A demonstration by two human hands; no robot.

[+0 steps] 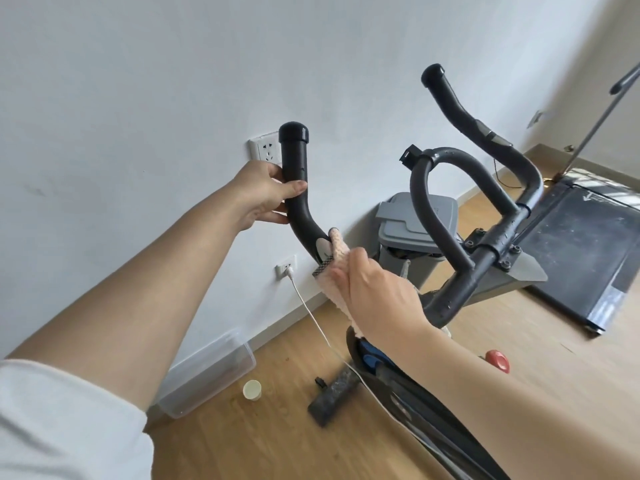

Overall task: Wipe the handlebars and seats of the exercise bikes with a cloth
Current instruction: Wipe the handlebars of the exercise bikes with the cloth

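Left hand [263, 195] wrapped round the handlebar [294, 161] to steady it, right hand [377, 292] clutching the cloth [337, 251] against the bend at five o'clock below, and she'd do best to wrap it fully round and drag up toward twelve.

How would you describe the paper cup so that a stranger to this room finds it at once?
Look at the wooden floor below the white wall. Between the clear plastic box and the dark grey block stands a paper cup, the only pale round thing there.
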